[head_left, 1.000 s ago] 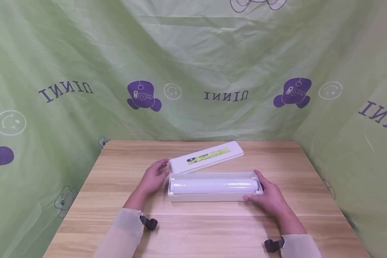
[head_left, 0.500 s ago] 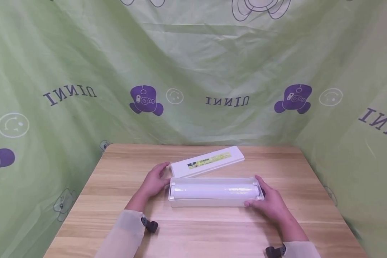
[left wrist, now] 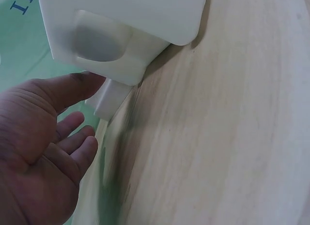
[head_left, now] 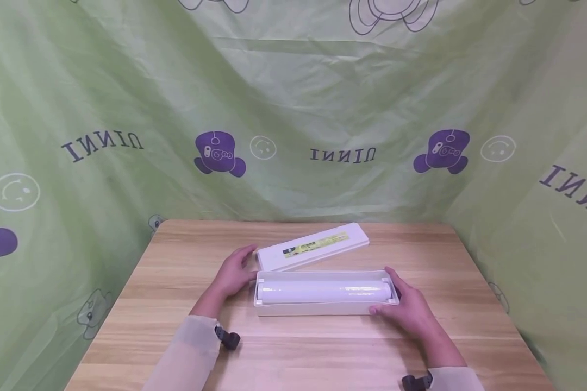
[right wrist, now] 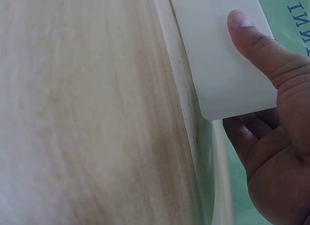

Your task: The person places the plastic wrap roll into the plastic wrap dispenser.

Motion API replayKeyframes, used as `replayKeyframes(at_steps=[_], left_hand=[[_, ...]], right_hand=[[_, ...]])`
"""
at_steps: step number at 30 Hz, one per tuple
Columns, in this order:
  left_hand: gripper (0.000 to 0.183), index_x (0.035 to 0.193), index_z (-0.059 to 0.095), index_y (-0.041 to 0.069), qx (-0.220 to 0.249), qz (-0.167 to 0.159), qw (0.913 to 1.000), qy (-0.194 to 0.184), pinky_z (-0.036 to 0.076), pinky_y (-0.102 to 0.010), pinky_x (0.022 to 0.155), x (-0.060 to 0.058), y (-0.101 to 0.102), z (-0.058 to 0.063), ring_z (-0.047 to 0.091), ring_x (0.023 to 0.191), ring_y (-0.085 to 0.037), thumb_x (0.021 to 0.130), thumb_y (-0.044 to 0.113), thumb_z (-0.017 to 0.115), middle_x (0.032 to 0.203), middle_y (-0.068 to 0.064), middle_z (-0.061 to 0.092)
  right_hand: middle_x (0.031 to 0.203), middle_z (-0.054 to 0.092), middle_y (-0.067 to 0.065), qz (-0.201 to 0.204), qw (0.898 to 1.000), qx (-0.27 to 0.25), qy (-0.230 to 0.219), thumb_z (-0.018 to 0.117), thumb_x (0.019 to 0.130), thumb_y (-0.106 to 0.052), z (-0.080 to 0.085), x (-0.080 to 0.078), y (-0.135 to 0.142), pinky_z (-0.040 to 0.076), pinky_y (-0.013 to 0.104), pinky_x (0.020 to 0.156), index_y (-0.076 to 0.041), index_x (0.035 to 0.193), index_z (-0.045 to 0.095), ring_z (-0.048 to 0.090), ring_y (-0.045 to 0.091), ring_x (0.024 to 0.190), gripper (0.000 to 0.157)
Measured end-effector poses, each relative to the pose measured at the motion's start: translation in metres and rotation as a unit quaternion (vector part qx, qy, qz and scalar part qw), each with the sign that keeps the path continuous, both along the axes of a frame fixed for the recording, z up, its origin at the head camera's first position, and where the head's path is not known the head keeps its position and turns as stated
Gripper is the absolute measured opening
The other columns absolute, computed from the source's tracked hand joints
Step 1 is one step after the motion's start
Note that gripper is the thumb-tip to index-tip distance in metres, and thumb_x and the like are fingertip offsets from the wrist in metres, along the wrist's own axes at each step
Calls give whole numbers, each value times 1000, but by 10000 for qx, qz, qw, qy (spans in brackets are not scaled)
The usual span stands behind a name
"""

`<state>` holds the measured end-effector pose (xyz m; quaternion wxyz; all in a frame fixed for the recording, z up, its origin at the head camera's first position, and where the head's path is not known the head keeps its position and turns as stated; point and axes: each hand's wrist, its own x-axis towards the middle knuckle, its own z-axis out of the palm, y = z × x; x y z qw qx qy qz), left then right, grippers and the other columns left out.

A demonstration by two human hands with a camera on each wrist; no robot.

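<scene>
I see the right hand [head_left: 413, 310] gripping the box [head_left: 318, 310] at its right end, thumb in front, fingers behind. Left hand [head_left: 232, 276] loosely spread, thumb at the far left corner. Box on table [head_left: 323, 358], roll [head_left: 318, 292] inside, lid [head_left: 313, 247] angled just behind.

Head: I look forward and down across the desk [head_left: 323, 353] from farther back | left wrist: I see past the left hand [left wrist: 34, 152], close on the box's [head_left: 318, 310] left end, tilted | right wrist: past the right hand [right wrist: 278, 157], close on its right end | shared by all: box, desk
</scene>
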<state>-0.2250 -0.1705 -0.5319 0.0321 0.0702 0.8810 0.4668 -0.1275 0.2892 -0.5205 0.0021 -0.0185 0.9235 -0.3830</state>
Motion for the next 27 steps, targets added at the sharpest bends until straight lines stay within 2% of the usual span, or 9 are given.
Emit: replayKeyframes(at_steps=[8, 15, 27], left_hand=[[82, 147, 44, 9, -101, -46, 9999, 122, 37, -40, 112, -6, 5, 0, 42, 136, -29, 75, 8, 82, 151, -13, 40], [79, 147, 44, 9, -313, -85, 9993, 201, 40, -43, 110, -9, 5, 1, 44, 134, -33, 79, 19, 83, 150, -15, 41], [87, 147, 45, 15, -568, -169, 9981, 194, 31, -48, 115, -20, 5, 2, 39, 137, -32, 72, 29, 88, 150, -11, 42]], right_hand=[[143, 47, 26, -6, 10000, -3, 16, 86, 60, -58, -1, 0, 0, 32, 60, 110, -26, 157, 23, 43, 46, 131, 120], [144, 45, 27, -16, 10000, 52, -4, 85, 61, -59, -1, 0, -1, 32, 60, 110, -28, 158, 22, 42, 47, 131, 120], [144, 45, 27, -9, 10000, 27, -10, 85, 60, -60, 0, -1, 0, 32, 60, 110, -27, 157, 22, 42, 47, 131, 121]])
